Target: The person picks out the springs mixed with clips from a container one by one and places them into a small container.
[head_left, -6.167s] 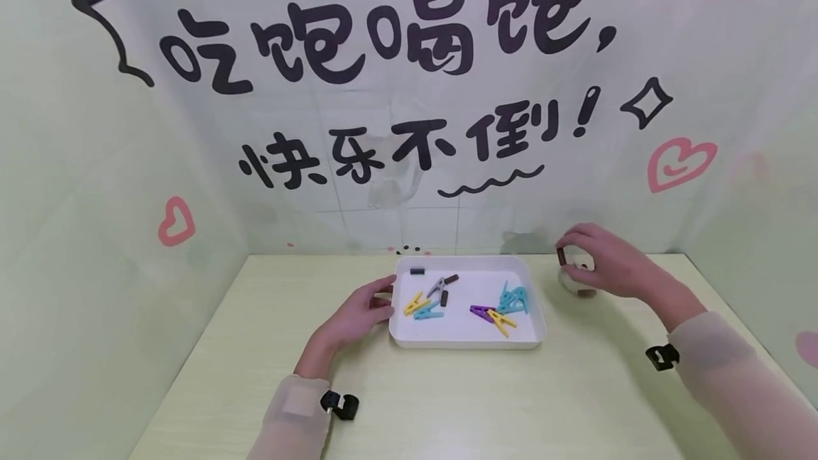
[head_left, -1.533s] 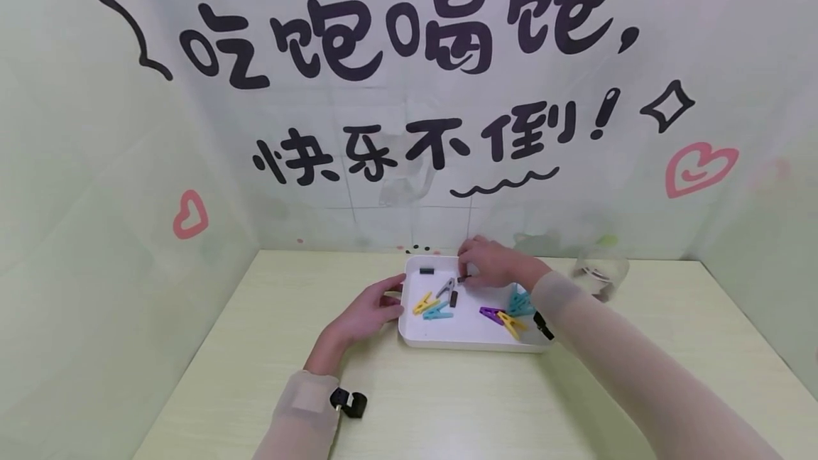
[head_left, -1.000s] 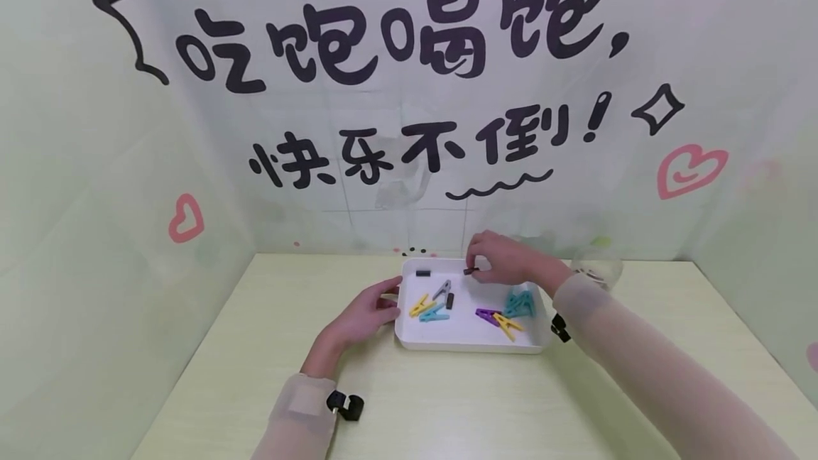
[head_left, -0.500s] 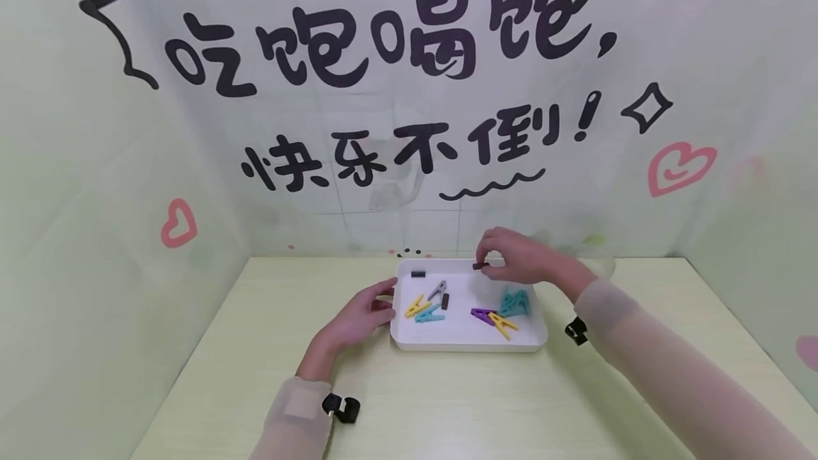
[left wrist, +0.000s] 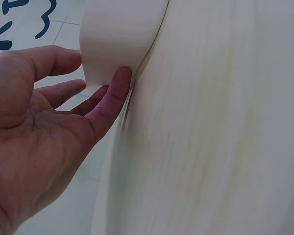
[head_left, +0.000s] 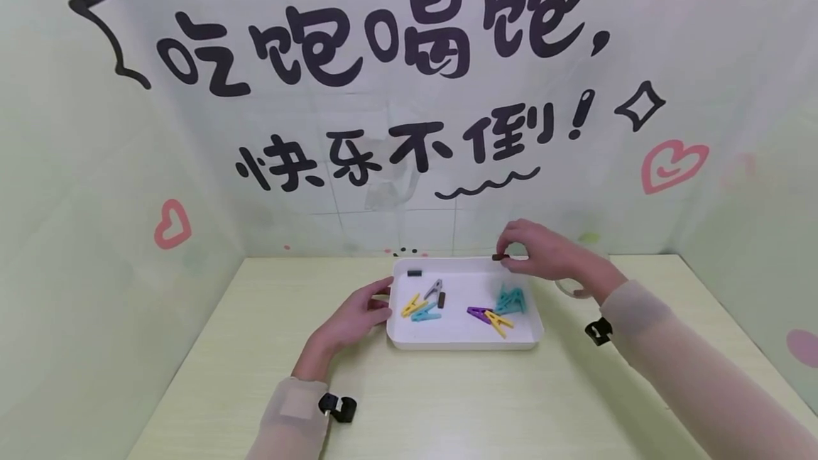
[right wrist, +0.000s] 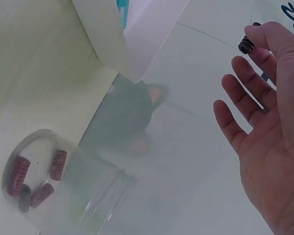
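My right hand (head_left: pixel 540 247) pinches a small dark ribbed cylinder (right wrist: pixel 246 45) between thumb and forefinger, over the back right rim of the white tray (head_left: pixel 463 346); its other fingers are spread. My left hand (head_left: pixel 351 318) touches the tray's left side with relaxed fingertips. Inside the tray on the left are two more dark cylinders (head_left: pixel 442 300) and a grey (head_left: pixel 435 288), a yellow (head_left: pixel 414 306) and a light blue clip (head_left: pixel 426 314). On its right lie a purple clip (head_left: pixel 478 314), another yellow clip (head_left: pixel 500 324) and a cluster of teal clips (head_left: pixel 511 300).
A clear jar (right wrist: pixel 105 198) stands right of the tray, mostly behind my right forearm in the head view. Several ribbed reddish-brown pieces (right wrist: pixel 18 176) lie in its bottom. The pale table (head_left: pixel 460 403) meets a printed curtain (head_left: pixel 307 226) at the back.
My right hand, at the jar with a piece 6.2 s ago, later reached into the tray, took hold of a dark cylinder and carried it up and right. My left hand stays at the tray.
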Demonstrator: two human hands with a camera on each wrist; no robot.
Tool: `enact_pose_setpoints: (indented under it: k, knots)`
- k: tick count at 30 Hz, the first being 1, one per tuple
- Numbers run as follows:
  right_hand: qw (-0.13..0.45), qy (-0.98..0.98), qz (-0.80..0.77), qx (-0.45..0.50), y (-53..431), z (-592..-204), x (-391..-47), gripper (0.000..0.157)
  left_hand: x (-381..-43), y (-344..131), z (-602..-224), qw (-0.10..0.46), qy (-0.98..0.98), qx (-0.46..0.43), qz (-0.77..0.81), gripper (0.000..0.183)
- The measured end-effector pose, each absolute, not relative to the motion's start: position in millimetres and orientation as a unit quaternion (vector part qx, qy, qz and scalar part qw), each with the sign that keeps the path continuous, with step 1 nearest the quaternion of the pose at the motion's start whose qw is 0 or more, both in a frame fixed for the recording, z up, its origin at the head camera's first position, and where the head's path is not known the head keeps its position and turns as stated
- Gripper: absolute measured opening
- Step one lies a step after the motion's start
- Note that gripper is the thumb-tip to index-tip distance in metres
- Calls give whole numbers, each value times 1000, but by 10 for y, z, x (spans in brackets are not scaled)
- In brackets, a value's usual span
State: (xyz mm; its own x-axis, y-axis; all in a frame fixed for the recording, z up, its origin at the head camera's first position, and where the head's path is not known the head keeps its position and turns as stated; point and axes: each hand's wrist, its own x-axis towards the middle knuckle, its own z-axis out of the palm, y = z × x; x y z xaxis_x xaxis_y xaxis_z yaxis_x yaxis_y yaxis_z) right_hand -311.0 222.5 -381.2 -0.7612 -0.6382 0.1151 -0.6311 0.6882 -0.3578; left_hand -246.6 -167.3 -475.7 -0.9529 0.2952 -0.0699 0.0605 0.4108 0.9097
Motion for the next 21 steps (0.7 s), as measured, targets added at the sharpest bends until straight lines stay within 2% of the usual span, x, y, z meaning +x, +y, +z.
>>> enact_pose_setpoints:
  k: [21]
  knots:
    - [-29,938,-193,-288,3036,-3790,-2957,11,-2491,-1686,-4801,111,830,110,536,63]
